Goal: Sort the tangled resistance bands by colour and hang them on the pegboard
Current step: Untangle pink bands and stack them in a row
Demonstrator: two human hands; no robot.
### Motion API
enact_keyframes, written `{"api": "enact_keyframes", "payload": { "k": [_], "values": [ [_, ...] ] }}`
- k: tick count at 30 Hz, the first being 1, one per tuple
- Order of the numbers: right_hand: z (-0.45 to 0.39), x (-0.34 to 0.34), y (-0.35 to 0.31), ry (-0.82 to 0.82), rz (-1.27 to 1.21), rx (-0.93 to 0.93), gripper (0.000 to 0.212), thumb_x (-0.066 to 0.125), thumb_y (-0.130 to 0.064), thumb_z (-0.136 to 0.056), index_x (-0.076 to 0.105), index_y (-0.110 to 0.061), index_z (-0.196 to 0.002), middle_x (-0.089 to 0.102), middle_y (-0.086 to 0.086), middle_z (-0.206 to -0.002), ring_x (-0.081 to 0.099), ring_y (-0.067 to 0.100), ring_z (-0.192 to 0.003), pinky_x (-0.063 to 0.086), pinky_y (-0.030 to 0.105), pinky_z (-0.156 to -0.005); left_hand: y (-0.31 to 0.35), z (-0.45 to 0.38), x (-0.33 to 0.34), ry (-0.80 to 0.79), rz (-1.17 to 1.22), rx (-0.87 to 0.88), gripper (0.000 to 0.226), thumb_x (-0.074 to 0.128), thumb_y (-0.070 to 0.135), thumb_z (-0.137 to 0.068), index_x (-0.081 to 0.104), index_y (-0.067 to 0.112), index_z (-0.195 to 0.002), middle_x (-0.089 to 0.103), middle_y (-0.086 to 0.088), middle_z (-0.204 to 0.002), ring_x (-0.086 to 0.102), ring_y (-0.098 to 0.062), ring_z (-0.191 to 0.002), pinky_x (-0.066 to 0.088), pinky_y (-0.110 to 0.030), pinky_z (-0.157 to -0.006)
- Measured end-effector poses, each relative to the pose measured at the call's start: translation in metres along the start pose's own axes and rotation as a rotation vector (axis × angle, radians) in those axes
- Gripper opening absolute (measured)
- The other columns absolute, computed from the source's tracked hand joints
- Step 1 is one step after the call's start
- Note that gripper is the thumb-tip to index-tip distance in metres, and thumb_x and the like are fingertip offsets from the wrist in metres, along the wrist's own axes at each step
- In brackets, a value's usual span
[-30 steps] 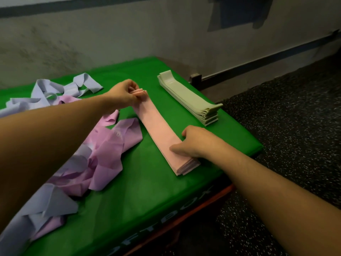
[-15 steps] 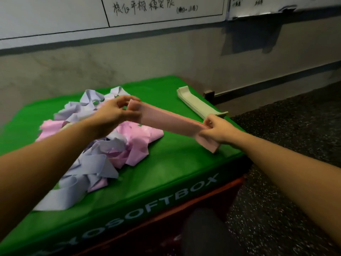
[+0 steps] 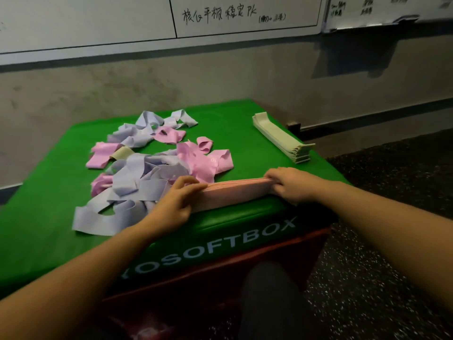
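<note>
Right now you have both hands on the pink stack (image 3: 232, 193), a neat sheaf of pink bands stood on its long edge at the near lip of the green soft box (image 3: 245, 231). Your left hand (image 3: 171, 207) curls round the left end, thumb on the near side and fingers over the top; your right hand (image 3: 291, 185) does the same at the right end, fingers bent over the upper edge. Each grip is closed on the stack, pressing it down and inward as if squaring the edges.

The relation that matters: the stack's long axis runs left to right between your hands, rising a little toward the right, and each hand caps one end. Neither hand is nearer; to lift it you would likely keep both ends pinched so the layers do not fan out, or slide one hand to the middle first.

Beyond your left hand lies the tangled heap (image 3: 147, 173) of lilac and pink bands, touching or just beside the stack's left end, with one pale green band (image 3: 122, 153) caught in it. The pale green stack (image 3: 282, 138), already sorted, sits well apart at the far right corner, its long axis running away from you.

No pegboard shows; only a whiteboard (image 3: 232, 18) on the wall, so hanging has not begun, and the lilac bands remain unsorted.
</note>
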State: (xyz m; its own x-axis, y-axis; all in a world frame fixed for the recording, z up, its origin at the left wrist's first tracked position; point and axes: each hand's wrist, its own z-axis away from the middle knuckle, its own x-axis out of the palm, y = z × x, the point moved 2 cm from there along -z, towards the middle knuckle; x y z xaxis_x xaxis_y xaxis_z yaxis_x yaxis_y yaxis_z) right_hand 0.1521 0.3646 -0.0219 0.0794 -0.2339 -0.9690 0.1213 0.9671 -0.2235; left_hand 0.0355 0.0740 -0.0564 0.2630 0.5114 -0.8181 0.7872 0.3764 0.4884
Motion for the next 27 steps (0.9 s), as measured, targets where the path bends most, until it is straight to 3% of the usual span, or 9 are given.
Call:
{"api": "enact_keyframes", "payload": {
  "k": [5, 9, 11, 16, 20, 24, 27],
  "values": [
    [0.007, 0.013, -0.004, 0.064, 0.183, -0.035, 0.045, 0.048, -0.039, -0.096, 0.038, -0.031, -0.139, 0.057, 0.001, -0.129, 0.053, 0.024, -0.113, 0.042, 0.043, -0.095, -0.009, 0.007, 0.013, -0.021, -0.075, -0.042, 0.066, 0.05, -0.003, -0.092, 0.035, 0.02, -0.152, 0.035, -0.008, -0.136, 0.041, -0.023, -0.127, 0.023, -0.023, -0.113],
    [0.012, 0.007, 0.003, 0.081, 0.12, -0.036, 0.041, 0.052, -0.039, -0.094, 0.039, -0.025, -0.129, 0.059, 0.004, -0.111, 0.054, 0.023, -0.093, 0.041, 0.034, -0.082, -0.013, 0.012, 0.012, -0.088, -0.128, -0.038, 0.068, 0.041, 0.023, -0.09, 0.023, 0.023, -0.156, 0.032, -0.004, -0.137, 0.035, -0.012, -0.122, 0.02, -0.021, -0.113],
    [0.011, 0.005, 0.01, 0.084, 0.119, -0.047, 0.031, 0.052, -0.038, -0.094, 0.046, -0.024, -0.122, 0.054, -0.001, -0.108, 0.054, 0.021, -0.1, 0.04, 0.032, -0.083, -0.013, 0.015, 0.011, -0.125, -0.131, -0.04, 0.069, 0.038, 0.027, -0.09, 0.02, 0.028, -0.156, 0.031, 0.0, -0.132, 0.033, -0.007, -0.118, 0.021, -0.02, -0.113],
    [0.015, 0.004, 0.03, 0.052, -0.012, 0.021, 0.04, 0.051, -0.038, -0.099, 0.05, -0.037, -0.139, 0.057, 0.0, -0.117, 0.056, 0.02, -0.108, 0.047, 0.037, -0.095, -0.017, 0.015, 0.01, -0.019, 0.079, -0.023, 0.064, 0.051, 0.012, -0.095, 0.03, 0.035, -0.15, 0.045, 0.005, -0.125, 0.048, -0.006, -0.117, 0.029, -0.012, -0.108],
    [0.018, 0.014, 0.034, 0.089, -0.059, 0.03, 0.047, 0.051, -0.028, -0.098, 0.044, -0.025, -0.144, 0.055, 0.002, -0.124, 0.049, 0.02, -0.114, 0.043, 0.04, -0.101, -0.013, 0.014, 0.001, 0.082, 0.199, -0.24, 0.056, 0.068, 0.008, -0.09, 0.045, 0.031, -0.136, 0.06, 0.008, -0.115, 0.057, 0.011, -0.1, 0.038, 0.0, -0.085],
    [0.021, 0.016, 0.04, 0.184, -0.271, 0.1, 0.022, 0.055, -0.02, -0.095, 0.052, -0.023, -0.116, 0.061, 0.003, -0.112, 0.056, 0.018, -0.098, 0.044, 0.032, -0.08, -0.012, 0.011, -0.005, 0.108, 0.274, -0.331, 0.032, 0.07, 0.009, -0.09, 0.066, 0.04, -0.098, 0.07, 0.003, -0.087, 0.063, 0.003, -0.072, 0.047, -0.008, -0.067],
    [0.026, 0.012, 0.047, 0.22, -0.311, 0.109, 0.019, 0.057, -0.019, -0.097, 0.058, -0.024, -0.116, 0.063, -0.001, -0.103, 0.057, 0.01, -0.084, 0.039, 0.023, -0.065, -0.008, 0.005, -0.01, 0.122, 0.391, -0.36, 0.025, 0.067, 0.007, -0.092, 0.067, 0.032, -0.096, 0.071, -0.006, -0.088, 0.063, -0.012, -0.073, 0.05, -0.016, -0.061]
  ]
}}
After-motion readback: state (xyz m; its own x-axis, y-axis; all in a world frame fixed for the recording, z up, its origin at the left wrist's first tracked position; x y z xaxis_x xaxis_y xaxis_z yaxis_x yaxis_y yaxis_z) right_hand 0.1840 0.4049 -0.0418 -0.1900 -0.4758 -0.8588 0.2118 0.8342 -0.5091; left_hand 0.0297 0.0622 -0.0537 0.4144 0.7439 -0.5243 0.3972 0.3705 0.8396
